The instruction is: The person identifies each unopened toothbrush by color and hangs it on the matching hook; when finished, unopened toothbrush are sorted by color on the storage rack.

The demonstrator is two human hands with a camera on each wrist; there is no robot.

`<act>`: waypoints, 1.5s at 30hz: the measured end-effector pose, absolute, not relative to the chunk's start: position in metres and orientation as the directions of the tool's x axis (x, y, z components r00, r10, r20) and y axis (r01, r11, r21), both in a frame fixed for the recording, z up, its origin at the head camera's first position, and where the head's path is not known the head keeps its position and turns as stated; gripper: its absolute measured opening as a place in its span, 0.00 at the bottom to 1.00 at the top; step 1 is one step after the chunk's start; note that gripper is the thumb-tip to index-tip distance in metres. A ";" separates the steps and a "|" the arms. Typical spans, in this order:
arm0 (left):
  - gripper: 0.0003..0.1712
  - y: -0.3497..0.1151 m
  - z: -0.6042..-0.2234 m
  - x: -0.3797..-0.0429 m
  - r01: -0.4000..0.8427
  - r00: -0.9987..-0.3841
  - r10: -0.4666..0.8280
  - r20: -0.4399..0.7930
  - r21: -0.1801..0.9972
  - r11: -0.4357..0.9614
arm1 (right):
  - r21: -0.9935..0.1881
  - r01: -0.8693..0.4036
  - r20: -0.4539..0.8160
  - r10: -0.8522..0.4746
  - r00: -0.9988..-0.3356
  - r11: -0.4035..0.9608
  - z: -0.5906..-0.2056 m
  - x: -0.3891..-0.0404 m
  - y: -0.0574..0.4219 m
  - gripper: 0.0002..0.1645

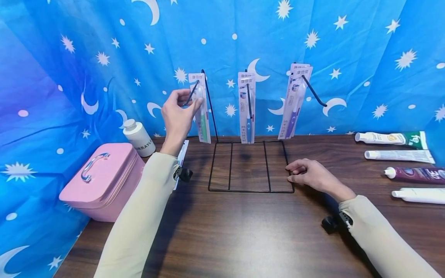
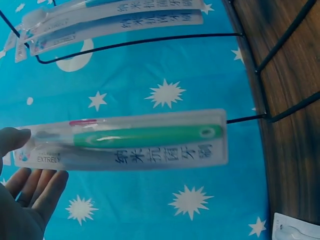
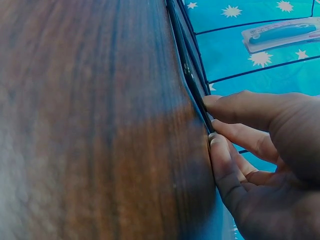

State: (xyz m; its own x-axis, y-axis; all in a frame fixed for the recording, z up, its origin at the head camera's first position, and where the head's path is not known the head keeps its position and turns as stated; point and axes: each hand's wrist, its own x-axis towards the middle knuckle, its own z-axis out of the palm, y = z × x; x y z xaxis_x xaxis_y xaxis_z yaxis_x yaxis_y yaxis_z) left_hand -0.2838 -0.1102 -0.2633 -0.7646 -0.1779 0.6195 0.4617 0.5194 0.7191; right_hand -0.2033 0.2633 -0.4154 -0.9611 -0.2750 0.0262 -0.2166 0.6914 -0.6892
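Note:
My left hand (image 1: 179, 116) pinches a packaged green toothbrush (image 2: 150, 137) near the top of its pack, between thumb and fingers. The pack hangs upright at the left hook (image 1: 191, 94) of a black wire display rack (image 1: 250, 190); another card shows behind its top. Packs with a blue toothbrush (image 1: 243, 112) hang on the middle hook, and packs with a purple toothbrush (image 1: 291, 112) on the right one. My right hand (image 1: 314, 175) holds the right side of the rack's base wire, thumb and fingertips about it in the right wrist view.
On the brown table (image 1: 243, 231), another toothbrush pack (image 1: 182, 152) lies partly hidden by my left forearm. A pink case (image 1: 104, 173) and a white bottle (image 1: 140, 138) stand at left. Several tubes, one of them maroon (image 1: 413, 173), lie at right. Behind hangs a blue star-patterned cloth (image 1: 222, 34).

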 end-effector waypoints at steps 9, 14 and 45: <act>0.27 -0.146 -0.302 -0.293 0.345 -0.845 -0.131 0.519 0.714 0.610 | -0.669 -0.232 0.039 -0.278 -0.960 0.707 -0.413 -0.204 0.260 0.21; 0.28 -0.177 -0.351 -0.310 0.081 -0.935 -0.186 0.300 0.696 0.714 | -0.666 -0.235 0.031 -0.288 -0.957 0.708 -0.413 -0.203 0.261 0.21; 0.13 -0.199 -0.395 -0.318 -0.224 -0.930 -0.361 0.067 0.676 0.702 | -0.671 -0.235 0.037 -0.285 -0.958 0.703 -0.416 -0.203 0.263 0.20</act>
